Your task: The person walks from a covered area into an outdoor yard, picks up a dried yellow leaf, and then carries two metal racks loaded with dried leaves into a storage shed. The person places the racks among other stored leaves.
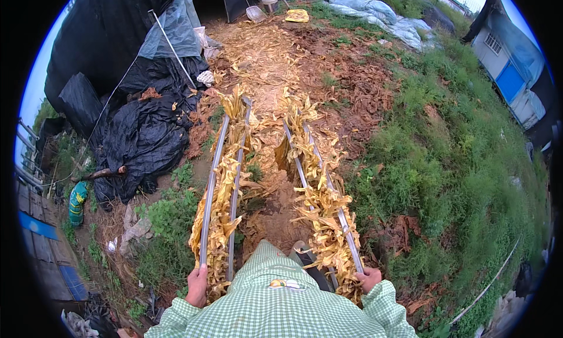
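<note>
At my left side, my left hand (pixel 197 285) is closed round the outer metal rail of a long rack (pixel 214 182) packed with dried yellow leaves (pixel 220 221). On the other side, my right hand (pixel 369 278) grips the outer rail of a second, similar leaf rack (pixel 335 200). Both racks stretch out ahead of me, roughly parallel, with a gap between them. Crinkled leaves (pixel 319 221) that look like cured tobacco bulge between the paired rails. My green checked clothing hides part of the near ends, and my fingers' undersides are out of sight.
A path (pixel 258 51) strewn with leaf scraps leads to a dark opening. Black plastic sheeting (pixel 146 136) lies at left, with a pale pole (pixel 173 48) leaning there. Weeds (pixel 434 179) cover the right. A white bucket (pixel 270 2) and yellow sack (pixel 297 15) stand far ahead.
</note>
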